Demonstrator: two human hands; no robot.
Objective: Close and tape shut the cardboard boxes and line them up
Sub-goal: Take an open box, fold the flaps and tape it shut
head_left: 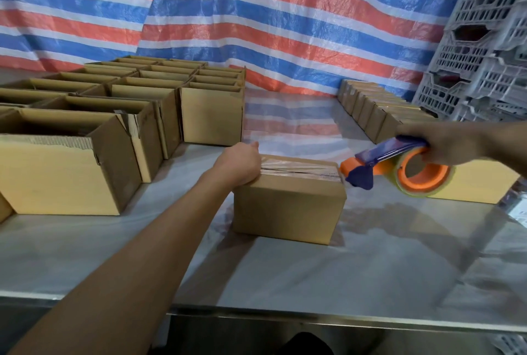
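Reaching across steel table [370, 269] with left hand [242, 165], fingers bent over left end of cardboard box [291, 212] at table centre, judged to steady it against the dispenser's pull. Closed flat, clear tape [299, 170] wrinkled along top seam. Gripping tape dispenser [399, 167] in right hand [445, 145] just off right end; open boxes [71, 183] left, taped boxes [379, 115] lined up far right.

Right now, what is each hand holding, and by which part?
Right hand: tape dispenser, by the purple handle, fingers through the orange core. Left hand: on the left top end of the box; fingers hidden, hold unclear.
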